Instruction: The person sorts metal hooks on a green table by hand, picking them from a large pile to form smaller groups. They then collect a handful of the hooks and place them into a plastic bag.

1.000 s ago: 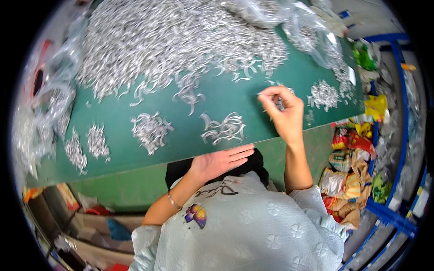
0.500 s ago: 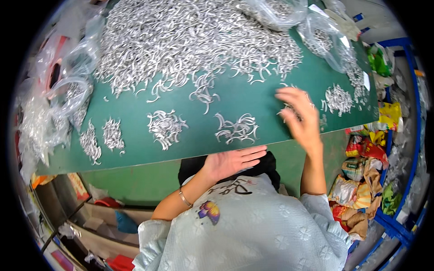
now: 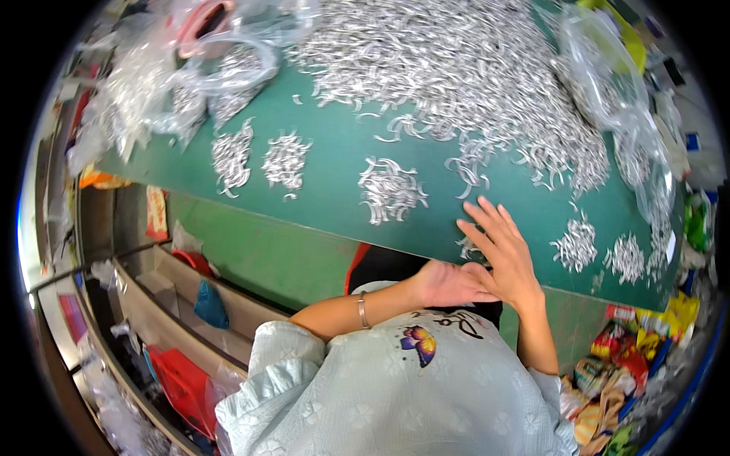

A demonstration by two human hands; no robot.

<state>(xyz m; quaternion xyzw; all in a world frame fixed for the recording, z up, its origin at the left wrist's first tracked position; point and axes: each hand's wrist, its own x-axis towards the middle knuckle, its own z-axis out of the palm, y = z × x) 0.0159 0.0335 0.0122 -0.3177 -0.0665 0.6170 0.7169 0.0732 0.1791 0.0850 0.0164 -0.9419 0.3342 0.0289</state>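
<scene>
My left hand (image 3: 450,283) lies palm up just below the table's front edge, its fingertips overlapped by the other hand. Over that edge, my right hand (image 3: 508,258) reaches with fingers spread and stretched out, holding nothing that I can see. Beneath its fingers sits a small pile of curved silvery pieces (image 3: 468,248), mostly covered. Left of it on the green table (image 3: 334,205) is another pile of the same curved pieces (image 3: 391,190). Two more small piles (image 3: 576,243) lie to the right of my right hand.
A large heap of curved pieces (image 3: 456,68) spreads across the back. Two small heaps (image 3: 285,159) lie at the left, near clear plastic bags (image 3: 243,68). Another clear bag (image 3: 608,83) rests at the right. Below left stands an open drawer-like shelf (image 3: 175,296); colourful packets (image 3: 620,349) fill the lower right.
My right hand has moved left, from the pile at the right to the one at the table edge above my left hand. The view has turned, shifting the table contents rightward.
</scene>
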